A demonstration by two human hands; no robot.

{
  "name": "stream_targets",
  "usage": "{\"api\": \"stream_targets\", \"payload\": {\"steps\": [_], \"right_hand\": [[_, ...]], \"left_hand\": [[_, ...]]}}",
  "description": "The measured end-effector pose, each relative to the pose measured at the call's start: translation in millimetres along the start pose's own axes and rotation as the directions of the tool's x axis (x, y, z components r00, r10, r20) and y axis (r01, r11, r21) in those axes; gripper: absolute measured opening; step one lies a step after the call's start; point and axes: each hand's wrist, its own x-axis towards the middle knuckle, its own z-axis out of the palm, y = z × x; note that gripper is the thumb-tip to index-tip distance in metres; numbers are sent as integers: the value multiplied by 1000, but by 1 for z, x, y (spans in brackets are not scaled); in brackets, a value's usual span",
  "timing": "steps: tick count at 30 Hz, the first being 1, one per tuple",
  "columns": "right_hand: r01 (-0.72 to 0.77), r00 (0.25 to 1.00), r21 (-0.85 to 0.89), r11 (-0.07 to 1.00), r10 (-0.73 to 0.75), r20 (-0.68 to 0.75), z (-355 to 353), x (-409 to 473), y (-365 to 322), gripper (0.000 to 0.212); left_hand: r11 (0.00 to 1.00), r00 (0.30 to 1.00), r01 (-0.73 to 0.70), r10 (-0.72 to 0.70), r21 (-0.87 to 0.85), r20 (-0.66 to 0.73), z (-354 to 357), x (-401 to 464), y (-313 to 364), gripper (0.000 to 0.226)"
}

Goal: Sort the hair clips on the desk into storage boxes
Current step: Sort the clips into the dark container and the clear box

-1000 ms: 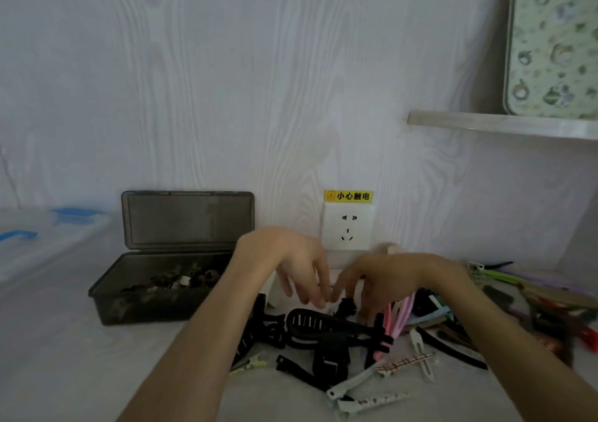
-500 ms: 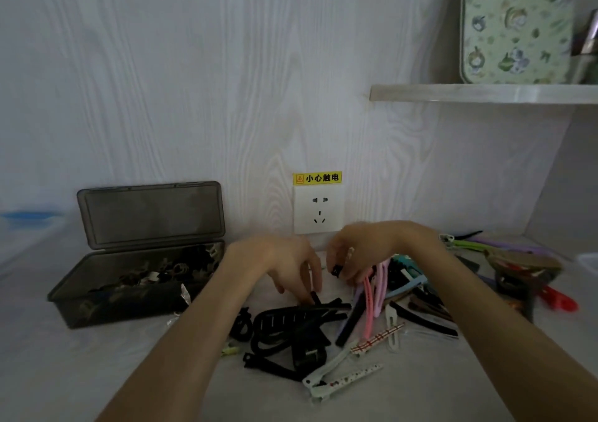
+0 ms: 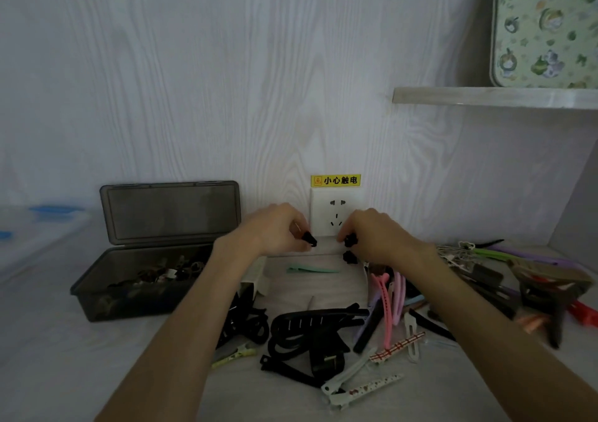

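Both hands are raised above the tabletop, in front of the wall socket. The left hand pinches 1 small black clip at its fingertips. The right hand has its fingers curled on another small black clip; a third black piece shows just below it, and whether it is held or joined to the upper one cannot be told. Judgement: the small clips are held apart as if being separated before sorting.

The grey storage box stands open to the left, lid upright against the wall, already holding dark clips. It lies beside the left forearm, so the path to it looks unobstructed.

Unsorted items remain on the tabletop: a large black claw clip, pink clips, a mint clip, white patterned clips, and a mixed heap at right. A shelf carries a patterned tin. The pile lies under both arms and could snag on lowering.
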Motion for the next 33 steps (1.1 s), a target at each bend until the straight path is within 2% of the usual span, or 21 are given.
{"api": "stream_targets", "payload": {"steps": [4, 7, 10, 12, 14, 16, 18, 20, 22, 24, 25, 29, 33], "right_hand": [[71, 997, -179, 981, -63, 52, 21, -3, -9, 31], [85, 995, -175, 981, -75, 62, 25, -3, -8, 26], [97, 988, -25, 995, -93, 122, 14, -2, -5, 23], [104, 983, 203, 974, -132, 128, 4, -1, -11, 20], [107, 985, 556, 824, -164, 53, -3, -4, -29, 17], [152, 980, 754, 639, -194, -33, -5, -2, -53, 15], [206, 967, 797, 567, -242, -78, -1, 3, -82, 15], [233, 958, 790, 568, -276, -85, 6, 10, -108, 22], [207, 952, 785, 584, -306, -23, 9, 14, -125, 38], [163, 948, 792, 589, -315, 39, 6, 14, -127, 48], [155, 952, 791, 592, -304, 41, 2, 12, -124, 47], [160, 974, 741, 652, -227, -10, -23, -9, -76, 24], [92, 995, 707, 702, -36, -93, -41, -40, -9, 22]], "left_hand": [[1000, 997, 16, -17, 13, 72, -1, 0, -3, 21], [995, 987, 58, -44, -85, 157, -22, -11, -5, 25], [981, 968, 142, -108, -136, 227, -55, -32, -14, 28], [972, 958, 198, -165, -125, 234, -77, -48, -27, 22], [960, 943, 264, -237, -96, 232, -91, -61, -41, 14], [936, 923, 343, -322, -75, 211, -102, -73, -55, 8], [904, 900, 421, -405, -79, 163, -110, -82, -68, 7], [878, 880, 470, -458, -91, 128, -114, -90, -78, 12], [866, 869, 492, -482, -90, 114, -115, -95, -81, 14], [870, 871, 489, -481, -67, 104, -113, -96, -82, 20], [875, 877, 478, -471, -73, 91, -113, -96, -82, 24], [912, 929, 358, -369, -200, -23, -112, -88, -67, 27], [975, 967, 191, -207, -117, -150, -94, -62, -23, 24]]}}
